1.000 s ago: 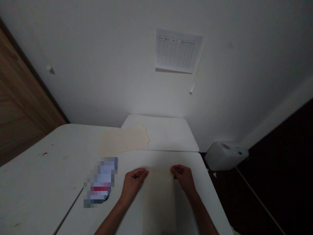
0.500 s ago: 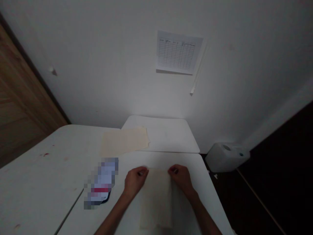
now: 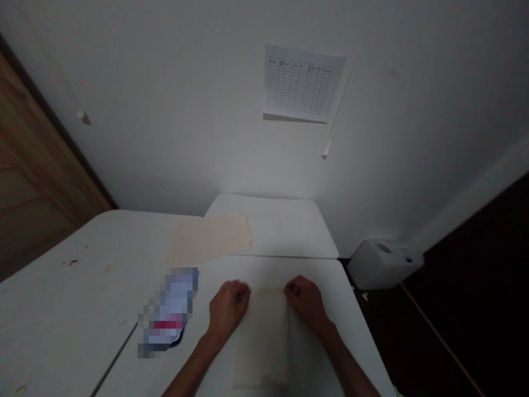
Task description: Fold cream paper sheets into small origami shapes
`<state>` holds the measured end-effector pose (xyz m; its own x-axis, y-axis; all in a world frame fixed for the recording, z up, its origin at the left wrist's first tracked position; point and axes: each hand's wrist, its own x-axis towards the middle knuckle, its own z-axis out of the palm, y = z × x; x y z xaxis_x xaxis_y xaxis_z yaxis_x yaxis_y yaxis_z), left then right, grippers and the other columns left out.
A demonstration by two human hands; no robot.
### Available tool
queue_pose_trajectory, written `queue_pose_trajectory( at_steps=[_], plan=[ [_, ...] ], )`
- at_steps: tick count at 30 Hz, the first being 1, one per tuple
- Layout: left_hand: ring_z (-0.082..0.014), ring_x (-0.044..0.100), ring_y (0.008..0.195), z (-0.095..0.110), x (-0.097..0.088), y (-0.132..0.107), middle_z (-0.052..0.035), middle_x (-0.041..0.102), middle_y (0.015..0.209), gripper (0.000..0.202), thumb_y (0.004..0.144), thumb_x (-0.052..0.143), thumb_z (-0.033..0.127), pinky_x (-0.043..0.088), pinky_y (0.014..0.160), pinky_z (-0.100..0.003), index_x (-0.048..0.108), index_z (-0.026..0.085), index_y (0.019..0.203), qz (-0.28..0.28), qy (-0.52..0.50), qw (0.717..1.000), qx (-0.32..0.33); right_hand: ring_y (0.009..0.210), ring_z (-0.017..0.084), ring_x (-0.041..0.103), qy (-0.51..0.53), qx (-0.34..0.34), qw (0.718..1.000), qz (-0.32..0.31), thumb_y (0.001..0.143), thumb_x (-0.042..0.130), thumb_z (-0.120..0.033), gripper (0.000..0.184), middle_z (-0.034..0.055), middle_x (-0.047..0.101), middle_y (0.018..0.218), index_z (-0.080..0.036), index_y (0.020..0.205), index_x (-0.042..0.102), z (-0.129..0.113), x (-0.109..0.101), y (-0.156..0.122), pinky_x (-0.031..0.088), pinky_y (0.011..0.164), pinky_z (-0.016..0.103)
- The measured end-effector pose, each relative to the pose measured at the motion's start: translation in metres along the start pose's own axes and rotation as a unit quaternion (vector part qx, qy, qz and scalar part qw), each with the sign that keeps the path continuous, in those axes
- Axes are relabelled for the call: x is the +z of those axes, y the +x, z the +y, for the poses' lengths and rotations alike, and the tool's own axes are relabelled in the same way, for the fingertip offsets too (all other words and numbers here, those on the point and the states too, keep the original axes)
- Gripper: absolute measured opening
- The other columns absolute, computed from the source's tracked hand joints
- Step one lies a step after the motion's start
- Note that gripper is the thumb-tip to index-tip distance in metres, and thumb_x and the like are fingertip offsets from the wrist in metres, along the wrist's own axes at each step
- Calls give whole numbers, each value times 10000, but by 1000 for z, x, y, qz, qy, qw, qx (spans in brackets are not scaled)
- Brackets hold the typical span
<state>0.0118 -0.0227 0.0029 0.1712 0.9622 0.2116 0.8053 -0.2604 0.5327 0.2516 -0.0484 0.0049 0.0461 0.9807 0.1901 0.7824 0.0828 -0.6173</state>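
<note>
Well, broad grey-white wall (image 3: 177,99): I see it filling the upper view ahead of the head camera.
Smooth white tabletops (image 3: 343,309): several sections meet at dark seams; the left one carries small reddish and brownish stains.
Brown wooden panel (image 3: 37,160): it stands at the left edge, grain showing.
Thin pale-beige rectangular sheet (image 3: 262,339): it is at bottom centre, over the nearest tabletop; cloth or paper, I cannot tell.
White printed paper (image 3: 303,82): fixed to the wall, it bears a ruled grid with headings too small for me to read.
Overlapping beige flat pieces (image 3: 209,238): they lie across the seams, beyond the sheet and to its left.
Translucent whitish plastic jug (image 3: 384,264): at right, beside the wall, with a small blue spot.
Pixelated pale-blue oblong (image 3: 169,309): left of the sheet, crossed by a red band; any writing is masked from me.
Bare left hand (image 3: 228,309): thumb and fingers pinch the sheet's far left corner.
Bare right hand (image 3: 306,300): its fingertips pinch the far right corner.
</note>
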Motion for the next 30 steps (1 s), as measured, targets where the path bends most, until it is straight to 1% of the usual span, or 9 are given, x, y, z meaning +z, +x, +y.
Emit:
queue_pose_trajectory(
  at_steps=[2, 4, 8, 12, 14, 19, 25, 30],
  plan=[
    [-209, 584, 836, -1, 0, 1, -28, 656, 784, 205, 863, 507, 299, 399, 710, -276, 659, 223, 748, 1, -1, 1000, 22, 845, 186, 634, -5, -20, 1000, -3, 822, 584, -207, 133, 41, 704, 915, -209, 867, 708, 1, 0, 0, 446, 795, 283],
    [-216, 570, 801, -3, 1, 3, -31, 641, 735, 218, 861, 507, 304, 402, 712, -290, 648, 216, 720, 2, -3, 999, 43, 898, 202, 633, -10, -44, 999, -13, 831, 567, -189, 160, 43, 714, 932, -218, 889, 713, 2, 1, 1, 437, 852, 313],
    [-219, 547, 761, -8, 2, 6, -34, 625, 689, 215, 854, 516, 299, 403, 734, -311, 642, 206, 707, 8, -8, 997, 73, 872, 205, 646, -19, -88, 995, -41, 854, 528, -161, 218, 29, 741, 889, -232, 874, 734, 7, 3, 2, 436, 874, 336],
    [-218, 544, 756, -12, 2, 8, -31, 628, 690, 203, 852, 529, 298, 397, 738, -316, 652, 209, 716, 11, -13, 996, 91, 854, 196, 654, -25, -117, 991, -53, 864, 547, -166, 210, 14, 750, 918, -243, 877, 741, 14, 2, 2, 424, 892, 337],
    [-217, 542, 753, -13, 2, 8, -31, 629, 690, 213, 855, 530, 303, 395, 736, -316, 653, 211, 708, 10, -15, 995, 97, 849, 189, 654, -26, -131, 989, -58, 872, 567, -186, 186, 4, 751, 939, -254, 887, 740, 17, 0, 1, 416, 898, 334],
    [-214, 539, 747, -14, 3, 8, -31, 627, 684, 229, 861, 521, 313, 392, 753, -326, 648, 207, 703, 12, -17, 995, 99, 842, 182, 639, -30, -160, 984, -78, 856, 631, -246, 134, -9, 748, 970, -274, 945, 728, 20, -6, -2, 428, 856, 313],
    [-209, 544, 745, -15, 4, 8, -23, 632, 686, 229, 863, 530, 325, 389, 755, -321, 647, 209, 704, 13, -20, 995, 98, 897, 209, 617, -44, -186, 978, -80, 826, 672, -310, 264, 16, 728, 1053, -271, 1086, 696, 21, -12, -8, 453, 820, 318],
    [-210, 535, 738, -16, 5, 8, -22, 632, 681, 226, 861, 534, 330, 389, 737, -316, 647, 211, 705, 14, -22, 995, 95, 969, 219, 595, -48, -180, 979, -87, 777, 725, -318, 360, 15, 701, 1129, -275, 1131, 673, 20, -14, -14, 443, 880, 338]
  ],
)
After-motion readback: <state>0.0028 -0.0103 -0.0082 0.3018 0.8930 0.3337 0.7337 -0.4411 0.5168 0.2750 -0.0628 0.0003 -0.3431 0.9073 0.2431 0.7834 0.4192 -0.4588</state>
